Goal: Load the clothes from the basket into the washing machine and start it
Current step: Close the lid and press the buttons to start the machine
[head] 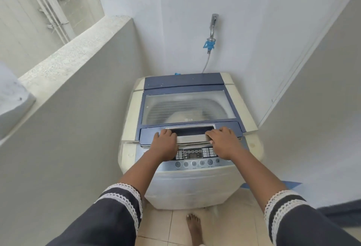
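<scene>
Plainly, from the head view, the washing machine (190, 128) is seen wedged in a narrow alcove, its lid (188, 107) down and flat. Both hands are laid on the silver handle (190, 138) at the lid's front edge, just above the control panel (196, 157). The left hand (166, 144) is set at the handle's left end and the right hand (222, 141) at its right end, fingers curled over the bar in what looks like a grip. Pale shapes can be made out through the lid's window, but whether clothes are inside cannot be told. No basket is shown near the machine.

Several slips can be foreseen. If the lid is swung up hard, the tap (213, 25) and blue hose fitting (209, 44) on the wall behind the machine could be struck. A wrist resting low could press a panel button by accident. A bare foot (193, 228) is placed just before the machine's base on tile, where a slip is possible.
</scene>
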The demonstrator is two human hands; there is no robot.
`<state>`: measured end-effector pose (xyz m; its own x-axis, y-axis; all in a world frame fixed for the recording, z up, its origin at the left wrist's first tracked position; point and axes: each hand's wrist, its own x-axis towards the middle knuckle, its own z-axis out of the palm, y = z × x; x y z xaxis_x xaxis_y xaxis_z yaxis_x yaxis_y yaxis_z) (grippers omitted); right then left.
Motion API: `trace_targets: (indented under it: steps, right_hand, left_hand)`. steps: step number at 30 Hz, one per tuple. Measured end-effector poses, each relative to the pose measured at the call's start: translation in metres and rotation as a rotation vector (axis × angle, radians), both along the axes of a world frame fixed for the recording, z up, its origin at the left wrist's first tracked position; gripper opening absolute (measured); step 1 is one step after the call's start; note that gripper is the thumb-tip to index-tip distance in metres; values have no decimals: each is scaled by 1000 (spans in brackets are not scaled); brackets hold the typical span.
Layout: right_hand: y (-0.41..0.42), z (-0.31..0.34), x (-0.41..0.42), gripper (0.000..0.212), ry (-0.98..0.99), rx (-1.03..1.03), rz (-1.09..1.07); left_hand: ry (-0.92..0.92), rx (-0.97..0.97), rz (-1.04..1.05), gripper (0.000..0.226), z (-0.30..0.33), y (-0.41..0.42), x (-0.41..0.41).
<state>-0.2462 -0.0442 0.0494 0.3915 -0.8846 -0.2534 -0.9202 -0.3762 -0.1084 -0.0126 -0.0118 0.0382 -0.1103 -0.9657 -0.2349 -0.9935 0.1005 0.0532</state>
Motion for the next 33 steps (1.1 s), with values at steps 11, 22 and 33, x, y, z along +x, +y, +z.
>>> trace_targets:
  steps: [11,22,33]
  right_hand:
    - [59,-44,-91,61,-295,-275,-288]
    - [74,-59,-98,62,-229,-353,-273]
    - [70,-57,-79,67,-194,-276,-315]
  left_hand:
    - [155,67,3,45,-16,6,4]
    - [228,40,42,64,-17,9,4]
    - [259,-6,4,78,-24,10,9]
